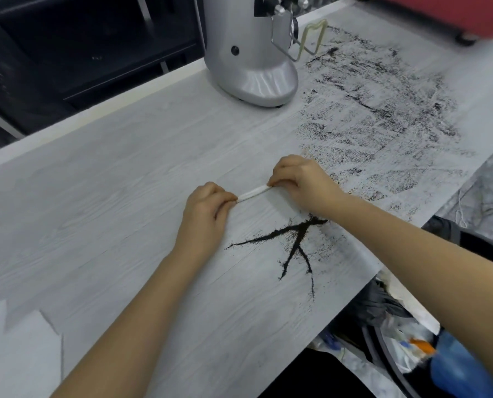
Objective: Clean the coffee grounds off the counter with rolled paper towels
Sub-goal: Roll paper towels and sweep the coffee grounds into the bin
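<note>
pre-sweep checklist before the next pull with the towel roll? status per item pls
1. Both ends of the rolled paper towel gripped: ok. The left hand pinches one end, the right hand the other.
2. Roll flat against the counter: cannot tell; it sits low, but contact is not clear.
3. Roll on the far side of the gathered lines of grounds, so a pull toward the person would catch them: ok.
4. Counter free of grounds: not ok. A wide smear of grounds covers the right part.
5. Grinder out of the sweep path: ok, it stands farther back.
6. Catch bin under the counter edge: cannot tell.
</note>
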`<action>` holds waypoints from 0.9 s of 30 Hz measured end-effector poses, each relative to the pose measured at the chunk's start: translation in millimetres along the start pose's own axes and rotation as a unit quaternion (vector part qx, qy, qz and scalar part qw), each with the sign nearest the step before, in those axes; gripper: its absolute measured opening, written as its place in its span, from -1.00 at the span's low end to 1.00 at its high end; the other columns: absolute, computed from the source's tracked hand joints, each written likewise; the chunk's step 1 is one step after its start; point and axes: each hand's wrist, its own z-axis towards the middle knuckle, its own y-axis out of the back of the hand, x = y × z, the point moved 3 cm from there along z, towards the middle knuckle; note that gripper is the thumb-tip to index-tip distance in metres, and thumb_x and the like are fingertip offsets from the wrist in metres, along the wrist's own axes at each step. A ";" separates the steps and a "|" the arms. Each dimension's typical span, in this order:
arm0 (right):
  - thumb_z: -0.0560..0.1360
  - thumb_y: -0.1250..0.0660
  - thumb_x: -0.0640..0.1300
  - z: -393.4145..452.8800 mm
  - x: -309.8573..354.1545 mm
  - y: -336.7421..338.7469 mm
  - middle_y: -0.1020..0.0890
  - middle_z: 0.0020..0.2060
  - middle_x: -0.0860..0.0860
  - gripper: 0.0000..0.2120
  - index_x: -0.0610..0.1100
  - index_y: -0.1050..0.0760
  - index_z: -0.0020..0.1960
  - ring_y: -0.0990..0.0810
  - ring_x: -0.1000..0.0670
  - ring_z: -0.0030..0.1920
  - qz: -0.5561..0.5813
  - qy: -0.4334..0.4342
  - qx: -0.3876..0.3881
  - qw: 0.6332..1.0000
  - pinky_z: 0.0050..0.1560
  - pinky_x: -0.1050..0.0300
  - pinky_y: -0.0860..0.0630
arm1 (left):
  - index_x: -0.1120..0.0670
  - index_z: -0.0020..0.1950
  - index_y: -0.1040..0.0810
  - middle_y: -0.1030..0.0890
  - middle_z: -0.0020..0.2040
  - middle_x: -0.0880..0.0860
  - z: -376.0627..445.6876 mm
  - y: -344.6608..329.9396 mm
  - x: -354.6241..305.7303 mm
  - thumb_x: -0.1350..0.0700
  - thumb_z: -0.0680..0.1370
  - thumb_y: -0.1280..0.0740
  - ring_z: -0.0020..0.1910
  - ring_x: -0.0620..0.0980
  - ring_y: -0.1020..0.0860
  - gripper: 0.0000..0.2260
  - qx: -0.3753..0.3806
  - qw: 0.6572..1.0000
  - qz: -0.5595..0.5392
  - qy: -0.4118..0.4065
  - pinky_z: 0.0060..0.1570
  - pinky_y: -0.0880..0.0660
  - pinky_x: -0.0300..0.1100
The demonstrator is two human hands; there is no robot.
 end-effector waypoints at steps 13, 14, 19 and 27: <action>0.46 -0.35 -0.38 -59.9 3.6 30.8 -0.59 -0.09 -0.09 -0.84 -0.23 -0.66 -0.04 -0.55 -0.08 -0.06 -0.012 0.024 0.052 0.998 -0.09 0.10 -0.50 | 0.07 0.03 -0.68 -0.55 -0.08 -0.10 -21.0 -16.3 -27.1 0.21 0.59 -0.36 -0.06 -0.15 -0.48 -0.88 0.053 0.996 -0.009 -0.071 0.02 -0.41 -0.22; 0.47 -0.35 -0.37 -47.7 -2.7 35.9 -0.60 -0.10 -0.09 -0.85 -0.23 -0.66 -0.05 -0.55 -0.08 -0.07 -0.020 0.026 0.041 0.999 -0.09 0.13 -0.48 | 0.07 0.04 -0.68 -0.55 -0.08 -0.10 -8.1 -17.6 -27.6 0.22 0.58 -0.37 -0.05 -0.14 -0.49 -0.88 0.046 0.997 -0.010 -0.067 0.03 -0.42 -0.22; 0.46 -0.38 -0.39 26.2 -55.6 58.6 -0.61 -0.17 -0.10 -0.88 -0.25 -0.67 -0.11 -0.58 -0.09 -0.12 -0.047 0.006 -0.027 0.999 -0.12 0.06 -0.53 | 0.13 0.01 -0.69 -0.56 -0.09 -0.02 75.6 -34.9 -27.6 0.25 0.57 -0.37 -0.06 -0.03 -0.53 -0.89 -0.003 0.999 -0.021 -0.049 0.01 -0.46 -0.15; 0.44 -0.39 -0.39 94.6 -134.5 73.2 -0.64 -0.18 -0.09 -0.87 -0.24 -0.68 -0.11 -0.59 -0.04 -0.15 -0.084 -0.042 -0.067 0.993 -0.07 0.20 -0.51 | 0.16 -0.02 -0.68 -0.56 -0.12 0.07 182.7 -80.7 -14.2 0.26 0.56 -0.35 -0.08 0.06 -0.52 -0.89 -0.048 0.998 0.013 -0.032 0.01 -0.47 -0.03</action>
